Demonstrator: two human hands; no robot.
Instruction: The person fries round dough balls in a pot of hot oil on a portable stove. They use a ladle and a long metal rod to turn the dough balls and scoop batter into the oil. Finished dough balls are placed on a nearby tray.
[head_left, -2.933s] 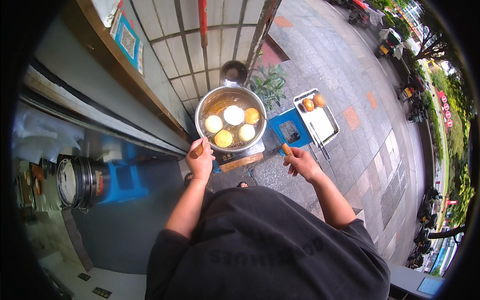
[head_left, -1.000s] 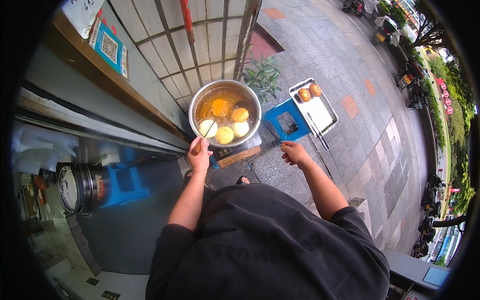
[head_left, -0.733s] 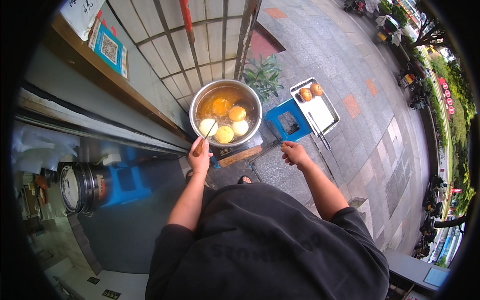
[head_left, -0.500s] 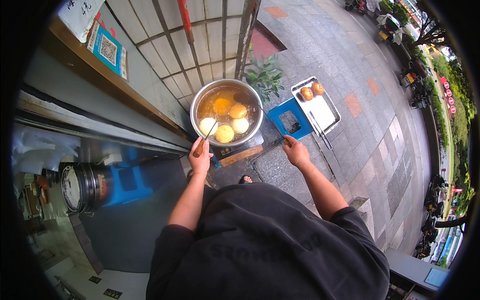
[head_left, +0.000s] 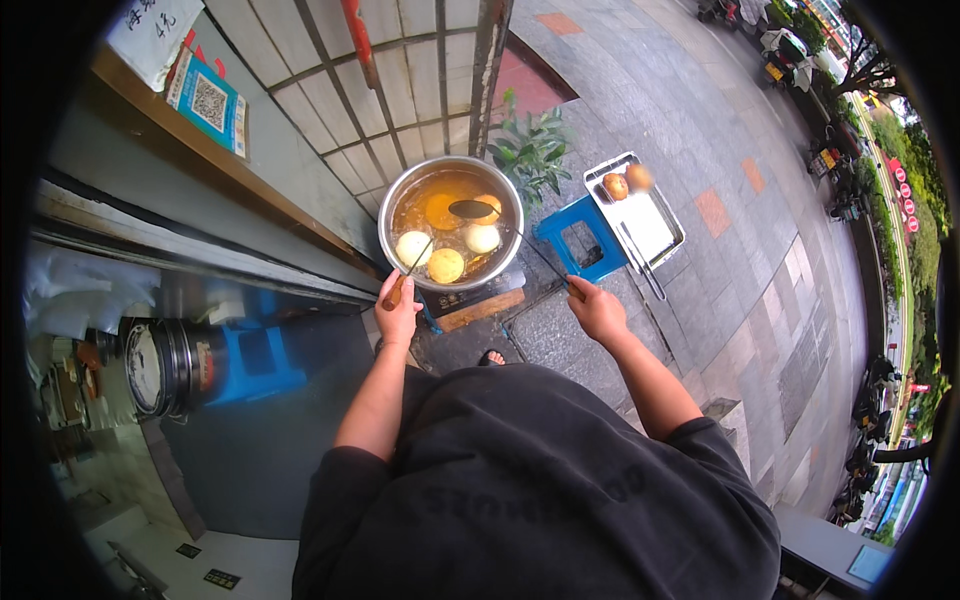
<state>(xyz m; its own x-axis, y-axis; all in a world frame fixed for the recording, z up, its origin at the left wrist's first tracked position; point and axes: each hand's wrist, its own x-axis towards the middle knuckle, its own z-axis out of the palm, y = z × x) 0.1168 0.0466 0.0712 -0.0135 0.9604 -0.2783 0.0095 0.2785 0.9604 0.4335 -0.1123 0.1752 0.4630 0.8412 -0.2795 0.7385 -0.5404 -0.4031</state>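
A round metal pot [head_left: 384,222] of bubbling oil stands in front of me. Floating in it are two pale dough balls [head_left: 414,249], a yellow ball [head_left: 445,265], an orange ball [head_left: 440,210] and a golden ball [head_left: 487,207]. My left hand [head_left: 399,314] is closed round the wooden handle [head_left: 394,294] of a thin metal tool, whose shaft reaches over the pale ball at left; its tip is hard to make out. My right hand [head_left: 601,310] grips a long-handled ladle [head_left: 474,209]. The dark ladle head partly covers the golden ball.
Right of the pot is a blue stool [head_left: 606,262], and a metal tray [head_left: 658,226] there carries two browned balls [head_left: 615,186] and tongs [head_left: 641,262]. A leafy plant [head_left: 528,155] and tiled wall [head_left: 345,110] border the pot's far side. A wooden block [head_left: 482,310] lies near its base.
The ladle head has swung left from the pot's right side and now lies over the golden ball, which has shifted away from me. My left hand has barely moved.
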